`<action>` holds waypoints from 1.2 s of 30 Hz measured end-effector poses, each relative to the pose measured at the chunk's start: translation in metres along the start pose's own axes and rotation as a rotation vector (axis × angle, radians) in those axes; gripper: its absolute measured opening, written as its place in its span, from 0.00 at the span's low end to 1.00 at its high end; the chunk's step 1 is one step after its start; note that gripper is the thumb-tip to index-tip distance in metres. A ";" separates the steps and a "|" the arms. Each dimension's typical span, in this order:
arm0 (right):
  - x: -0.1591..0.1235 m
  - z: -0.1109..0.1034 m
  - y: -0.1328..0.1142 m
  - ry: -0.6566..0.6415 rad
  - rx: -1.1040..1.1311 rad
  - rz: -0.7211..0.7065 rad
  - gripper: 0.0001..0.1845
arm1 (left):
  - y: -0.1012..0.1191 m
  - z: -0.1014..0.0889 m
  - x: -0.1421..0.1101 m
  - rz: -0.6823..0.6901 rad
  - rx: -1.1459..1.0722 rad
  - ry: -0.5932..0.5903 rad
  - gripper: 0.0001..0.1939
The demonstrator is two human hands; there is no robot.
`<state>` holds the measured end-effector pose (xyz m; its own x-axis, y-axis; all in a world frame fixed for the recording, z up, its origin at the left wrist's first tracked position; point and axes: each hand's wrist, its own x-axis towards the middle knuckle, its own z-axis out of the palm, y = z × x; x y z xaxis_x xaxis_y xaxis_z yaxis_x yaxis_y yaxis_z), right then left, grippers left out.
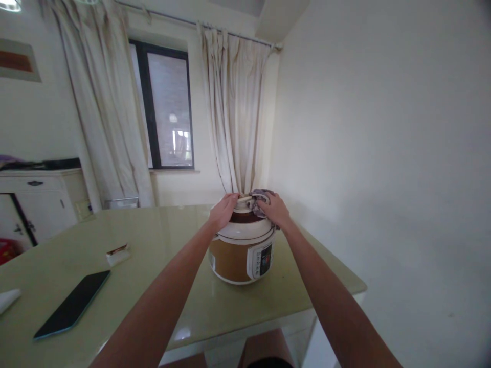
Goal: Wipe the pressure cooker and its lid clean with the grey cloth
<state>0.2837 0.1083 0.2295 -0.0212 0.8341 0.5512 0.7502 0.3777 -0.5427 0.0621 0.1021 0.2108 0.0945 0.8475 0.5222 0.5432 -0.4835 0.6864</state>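
Observation:
An electric pressure cooker (232,258), brown and white with a control panel on its front right, stands upright on the pale green table. My left hand (224,210) rests on the left side of its lid, by the white lid handle (243,205); whether the fingers grip the handle is hard to make out. On the right side of the lid, my right hand (275,208) is closed on a crumpled grey patterned cloth (260,200), which touches the handle and lid. Part of the cloth hangs down behind that hand.
On the left of the table (161,240) lie a dark tablet (72,305) and a small white box (118,254). A white object (8,299) sits at the left edge. The wall (383,168) runs close along the right side; curtains (241,102) hang behind.

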 end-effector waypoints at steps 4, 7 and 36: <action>-0.074 0.014 -0.044 0.125 -0.302 -0.162 0.27 | -0.002 -0.003 0.009 -0.039 -0.161 -0.061 0.29; -0.117 0.039 -0.074 0.057 -0.341 -0.397 0.25 | 0.001 -0.011 0.012 -0.133 -0.376 -0.151 0.33; -0.149 0.076 0.064 0.435 0.397 -0.052 0.32 | 0.014 -0.002 -0.016 0.076 0.206 0.015 0.26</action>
<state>0.2844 0.0393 0.0644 0.2843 0.6009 0.7470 0.4490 0.6050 -0.6575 0.0664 0.0814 0.2126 0.1300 0.8061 0.5773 0.6939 -0.4898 0.5277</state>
